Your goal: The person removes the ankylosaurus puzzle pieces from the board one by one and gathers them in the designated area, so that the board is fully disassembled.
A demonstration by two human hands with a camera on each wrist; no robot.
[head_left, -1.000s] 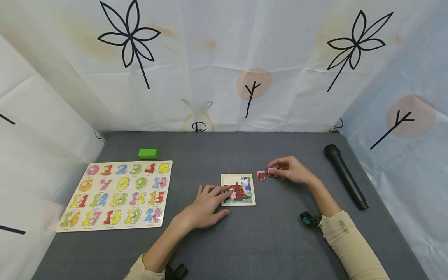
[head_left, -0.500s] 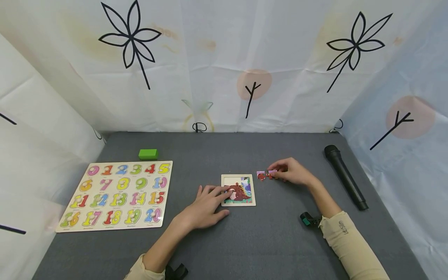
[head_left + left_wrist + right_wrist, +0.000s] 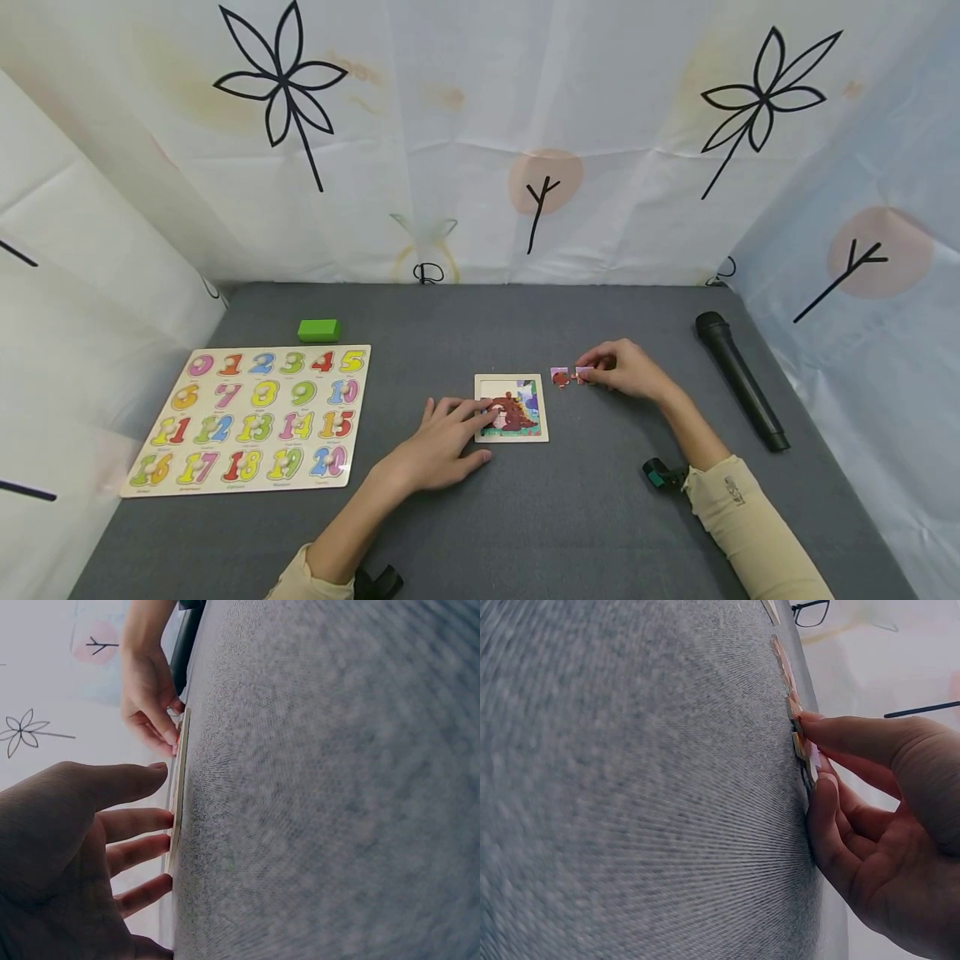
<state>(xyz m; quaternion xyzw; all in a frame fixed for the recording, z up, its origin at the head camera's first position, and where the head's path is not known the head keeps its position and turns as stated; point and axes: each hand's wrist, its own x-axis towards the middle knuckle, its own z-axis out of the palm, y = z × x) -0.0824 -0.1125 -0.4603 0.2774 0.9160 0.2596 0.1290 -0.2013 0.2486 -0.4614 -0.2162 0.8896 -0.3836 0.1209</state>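
A small square jigsaw board [image 3: 510, 437] with a light wooden frame lies mid-table, showing a reddish-brown dinosaur and a bare pale patch at its upper left. My left hand [image 3: 444, 443] rests its fingertips on the board's left side, fingers spread and fairly straight. Right of the board lies a loose pink-and-red puzzle piece [image 3: 559, 377]. Just beside it, my right hand [image 3: 632, 369] pinches another puzzle piece [image 3: 814, 754] between thumb and fingers, low at the table surface. The fingers partly cover that piece.
A wooden number puzzle board [image 3: 247, 417] lies at the left, with a green block [image 3: 318, 331] behind it. A black microphone [image 3: 742, 379] lies at the right. Printed white cloth [image 3: 465, 108] stands around the back and sides.
My right hand has shifted very slightly, and the gap between the pinched piece and the loose piece looks a little wider. My left hand stays put on the board.
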